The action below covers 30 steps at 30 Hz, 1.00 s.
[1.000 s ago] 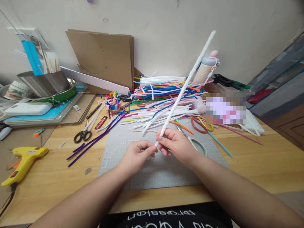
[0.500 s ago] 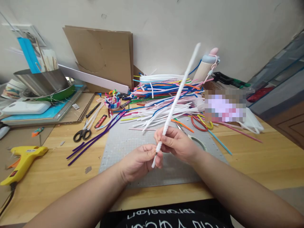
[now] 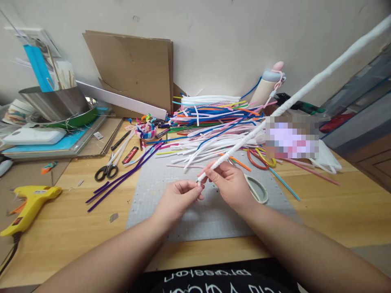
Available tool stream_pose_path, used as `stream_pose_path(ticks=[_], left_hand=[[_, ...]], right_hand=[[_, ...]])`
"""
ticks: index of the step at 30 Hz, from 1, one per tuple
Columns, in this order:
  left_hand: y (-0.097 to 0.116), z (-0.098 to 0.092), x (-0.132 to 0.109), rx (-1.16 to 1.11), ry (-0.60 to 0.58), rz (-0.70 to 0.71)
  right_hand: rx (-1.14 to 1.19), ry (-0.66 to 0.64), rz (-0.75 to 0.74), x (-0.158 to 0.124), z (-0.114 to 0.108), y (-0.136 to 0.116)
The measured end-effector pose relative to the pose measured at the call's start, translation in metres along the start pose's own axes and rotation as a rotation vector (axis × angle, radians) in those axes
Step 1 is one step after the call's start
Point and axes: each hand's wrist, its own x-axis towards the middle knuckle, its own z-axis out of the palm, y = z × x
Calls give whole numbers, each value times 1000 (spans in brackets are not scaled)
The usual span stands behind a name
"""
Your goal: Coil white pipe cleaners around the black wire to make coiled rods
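A long white stick (image 3: 293, 99), its surface ridged as though wound with white pipe cleaner, slants from the middle up to the top right corner. My right hand (image 3: 230, 183) pinches it close to its lower end. At that end a small dark tip shows, and a short white bit of pipe cleaner is pinched between the thumb and finger of my left hand (image 3: 180, 199). Both hands are over the grey cutting mat (image 3: 210, 224). The green-white handle of a pair of scissors (image 3: 259, 189) lies just right of my right hand.
Behind lies a pile of coloured pipe cleaners (image 3: 210, 118). Purple pipe cleaners (image 3: 122, 179), black-handled scissors (image 3: 106, 173) and a yellow hot glue gun (image 3: 33, 203) are on the left. A bottle (image 3: 264, 89) stands at the back, near leaning cardboard (image 3: 131, 73).
The white stick has tilted down to the right and come nearer the camera, its far end now past the picture's edge. My hands have drawn slightly apart at its lower end.
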Motion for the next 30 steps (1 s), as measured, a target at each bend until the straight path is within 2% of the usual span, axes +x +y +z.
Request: stream_pose_path(ticks=[3,7,10,14,17,25,27,30], left_hand=[[2,-2,-3,204,83,43],[4,-8,-4,368,160,246],[6,-12,-2,304,117,329],[7,-12,2,172,35,341],[5,-10,3,150,15,345],[-1,-6,1,129,57,299],[-3,-5,0,180,78,295],[-3,-3,-4,322,106,319]], right_hand=[[-51,24,21,0,0,-1],[-5,-36,87,1,-1,-6],[137,-99,156,0,-1,-8],[391,-132,259,-2,1,-8],[499,-139,279,-4,4,-8],[501,-135,175,-6,8,-7],[440,-115,120,-6,8,-5],[243,-75,-50,-7,8,-1]])
